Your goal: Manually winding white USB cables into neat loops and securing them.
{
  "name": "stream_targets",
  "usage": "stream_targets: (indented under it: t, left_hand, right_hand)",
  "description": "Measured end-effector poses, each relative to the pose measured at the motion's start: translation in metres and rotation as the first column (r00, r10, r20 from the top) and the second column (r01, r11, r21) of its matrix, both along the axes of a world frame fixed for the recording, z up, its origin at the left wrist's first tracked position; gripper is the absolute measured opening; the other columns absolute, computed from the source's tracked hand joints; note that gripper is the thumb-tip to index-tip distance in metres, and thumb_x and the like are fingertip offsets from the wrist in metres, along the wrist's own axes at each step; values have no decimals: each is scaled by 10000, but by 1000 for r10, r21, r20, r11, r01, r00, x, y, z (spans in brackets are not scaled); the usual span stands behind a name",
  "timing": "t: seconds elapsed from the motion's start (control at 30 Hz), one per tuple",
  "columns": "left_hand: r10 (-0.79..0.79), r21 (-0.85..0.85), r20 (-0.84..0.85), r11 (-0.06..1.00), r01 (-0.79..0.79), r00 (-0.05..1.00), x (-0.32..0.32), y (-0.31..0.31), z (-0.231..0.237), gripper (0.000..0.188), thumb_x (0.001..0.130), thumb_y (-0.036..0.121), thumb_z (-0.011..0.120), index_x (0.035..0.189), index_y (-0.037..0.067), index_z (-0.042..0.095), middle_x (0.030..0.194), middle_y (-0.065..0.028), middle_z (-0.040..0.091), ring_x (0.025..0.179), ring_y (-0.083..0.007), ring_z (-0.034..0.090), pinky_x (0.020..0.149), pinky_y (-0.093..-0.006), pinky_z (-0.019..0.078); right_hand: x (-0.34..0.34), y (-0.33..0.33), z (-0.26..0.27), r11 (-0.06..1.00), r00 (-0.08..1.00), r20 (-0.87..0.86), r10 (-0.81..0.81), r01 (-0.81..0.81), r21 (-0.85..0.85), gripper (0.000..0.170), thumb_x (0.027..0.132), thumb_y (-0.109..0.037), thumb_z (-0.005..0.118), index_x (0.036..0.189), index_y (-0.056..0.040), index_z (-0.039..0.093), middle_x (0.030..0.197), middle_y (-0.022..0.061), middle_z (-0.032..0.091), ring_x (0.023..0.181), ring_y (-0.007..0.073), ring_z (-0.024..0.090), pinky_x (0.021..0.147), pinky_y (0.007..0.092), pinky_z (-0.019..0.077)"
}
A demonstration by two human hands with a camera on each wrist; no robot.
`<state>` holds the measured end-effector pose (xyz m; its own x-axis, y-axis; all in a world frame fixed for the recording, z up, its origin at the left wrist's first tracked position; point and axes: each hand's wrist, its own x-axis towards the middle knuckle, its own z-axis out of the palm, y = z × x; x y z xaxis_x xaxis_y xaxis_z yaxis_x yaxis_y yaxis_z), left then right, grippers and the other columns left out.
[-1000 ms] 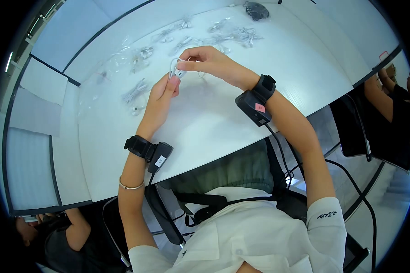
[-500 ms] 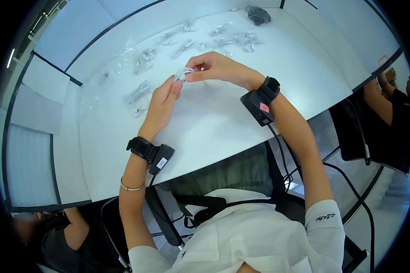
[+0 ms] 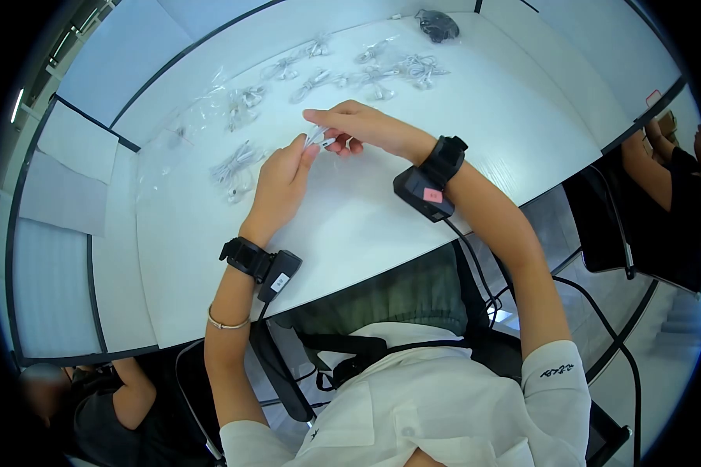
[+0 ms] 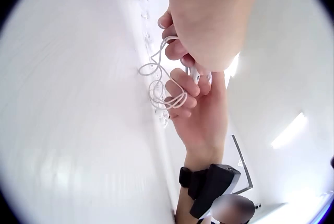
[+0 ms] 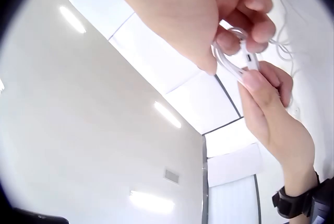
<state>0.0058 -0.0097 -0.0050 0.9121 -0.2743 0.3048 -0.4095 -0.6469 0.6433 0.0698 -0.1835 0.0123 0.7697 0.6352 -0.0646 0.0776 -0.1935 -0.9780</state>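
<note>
Above the table, my left hand (image 3: pixel 279 185) pinches a looped white cable (image 3: pixel 313 137) between thumb and fingers. My right hand (image 3: pixel 366 131) is at the cable's other side, its fingers curled round part of it. In the right wrist view a small white connector (image 5: pixel 249 57) stands between the two hands, and the left thumb presses on the cable bundle (image 5: pixel 224 62). Loose thin loops (image 4: pixel 156 85) of the cable hang beside the fingers in the left wrist view.
On the white table (image 3: pixel 350 233) lie several bagged white cables (image 3: pixel 420 70), more at the left (image 3: pixel 237 163), and clear plastic film (image 3: pixel 171 140). A black bundle (image 3: pixel 438 26) is at the back. Other people sit beyond the side panels.
Both hands have lowered slightly from a second ago. My right hand has turned, its thumb now extended above the cable and its other fingers curled beneath. My left hand keeps its pinch.
</note>
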Motion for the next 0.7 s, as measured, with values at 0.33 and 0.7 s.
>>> stream_targets:
  t: [0.33, 0.7]
  left_hand:
    - [51, 173, 187, 981, -84, 981, -1, -3, 5, 207, 918, 191, 443, 825, 6, 456, 651, -175, 497, 648, -352, 468, 598, -418, 350]
    - [-67, 17, 223, 998, 64, 973, 8, 1, -1, 164, 897, 152, 442, 853, 7, 505, 745, -119, 509, 758, -272, 481, 731, -352, 357]
  right_hand:
    - [1, 15, -16, 970, 996, -5, -89, 87, 228, 345, 853, -340, 553, 642, -67, 551, 522, -40, 432, 473, 31, 339, 433, 197, 254]
    - [-4, 16, -14, 986, 900, 417, -125, 68, 149, 359, 871, -264, 515, 612, -17, 486, 494, -17, 342, 486, 67, 281, 441, 272, 253]
